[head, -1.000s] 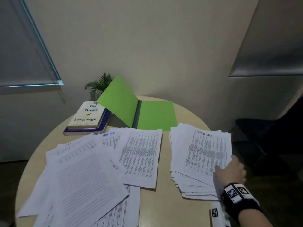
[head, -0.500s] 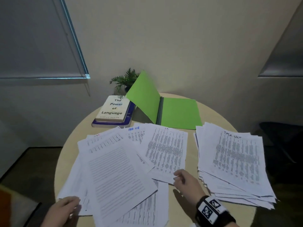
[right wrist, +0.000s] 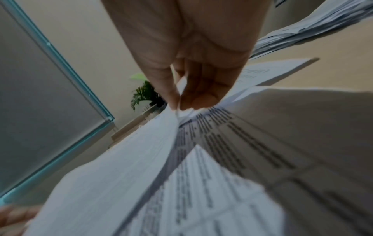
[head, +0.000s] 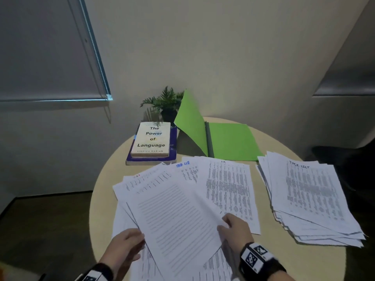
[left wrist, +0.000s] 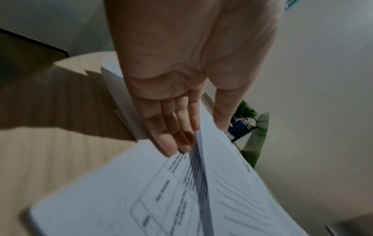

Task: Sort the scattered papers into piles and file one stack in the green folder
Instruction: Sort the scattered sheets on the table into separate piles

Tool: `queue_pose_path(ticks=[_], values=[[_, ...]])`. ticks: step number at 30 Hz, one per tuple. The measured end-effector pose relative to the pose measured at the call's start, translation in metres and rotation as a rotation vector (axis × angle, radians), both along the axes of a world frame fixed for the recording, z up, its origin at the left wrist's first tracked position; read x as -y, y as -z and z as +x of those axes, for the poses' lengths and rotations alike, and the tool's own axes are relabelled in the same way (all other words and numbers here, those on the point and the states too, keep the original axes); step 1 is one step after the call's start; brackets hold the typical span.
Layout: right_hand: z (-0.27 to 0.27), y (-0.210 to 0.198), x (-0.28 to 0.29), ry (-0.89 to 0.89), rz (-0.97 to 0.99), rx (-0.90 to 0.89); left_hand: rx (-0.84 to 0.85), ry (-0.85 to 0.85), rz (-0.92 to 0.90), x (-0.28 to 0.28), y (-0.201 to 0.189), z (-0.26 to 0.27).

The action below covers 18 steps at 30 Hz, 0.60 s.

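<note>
Looking down from the head view, you have both hands on one lined sheet (head: 174, 224) lifted off the loose papers (head: 229, 191) spread over the near-left part of the round worktop (head: 316, 260). Your left hand (head: 126, 245) grips the sheet's left edge, thumb on top. Your right hand (head: 236, 233) pinches its right edge. A sorted pile (head: 310, 201), top page headed "TASK LIST", lies at the right, apart from the loose papers. The green folder (head: 231, 141) lies open at the far side, right flap flat, left flap raised. Just left of it two stacked books (head: 152, 141), top one titled "The Power of Language". A potted plant (head: 166, 102) stands behind them by the wall.

Left wrist view: your left hand (left wrist: 181, 89) has fingers (left wrist: 167, 140) straight under the sheet (left wrist: 232, 175) and the thumb on its upper face, so it holds the page edge between them. Under it lies a printed page with a table (left wrist: 121, 191), blurred. Green folder (left wrist: 260, 140) and plant (left wrist: 246, 110) show small at the far right.

Right wrist view: your right hand (right wrist: 191, 63) pinches the paper edge between thumb and curled fingers (right wrist: 201, 95). The sheet (right wrist: 125, 167) runs away to the lower left; printed pages (right wrist: 242, 151) lie below, text blurred. The sorted pile (right wrist: 315, 22) sits at the upper right, plant (right wrist: 145, 94) in the background.
</note>
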State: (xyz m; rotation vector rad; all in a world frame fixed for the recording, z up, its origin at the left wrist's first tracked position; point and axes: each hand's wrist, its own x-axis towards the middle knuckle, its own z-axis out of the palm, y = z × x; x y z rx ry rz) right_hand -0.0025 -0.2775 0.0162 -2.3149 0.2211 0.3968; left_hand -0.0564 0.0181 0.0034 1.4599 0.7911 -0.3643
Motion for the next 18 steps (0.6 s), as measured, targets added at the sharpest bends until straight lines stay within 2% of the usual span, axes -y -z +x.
queue_pose_path(ticks=[2, 4, 9, 14, 18], values=[[0.005, 0.001, -0.007, 0.07, -0.003, 0.094, 0.027, 0.024, -0.017, -0.008, 0.006, 0.004], [0.011, -0.001, -0.012, 0.069, -0.034, 0.125, 0.031, 0.029, -0.064, -0.015, 0.012, 0.006], [0.026, 0.004, -0.023, 0.094, 0.105, -0.063, 0.042, 0.026, -0.138, -0.022, 0.016, 0.004], [0.035, 0.016, -0.031, 0.053, -0.005, -0.107, 0.036, 0.041, -0.172, -0.026, 0.012, 0.004], [0.027, 0.02, -0.036, 0.075, 0.141, -0.134, 0.083, 0.024, -0.199, -0.027, 0.006, 0.005]])
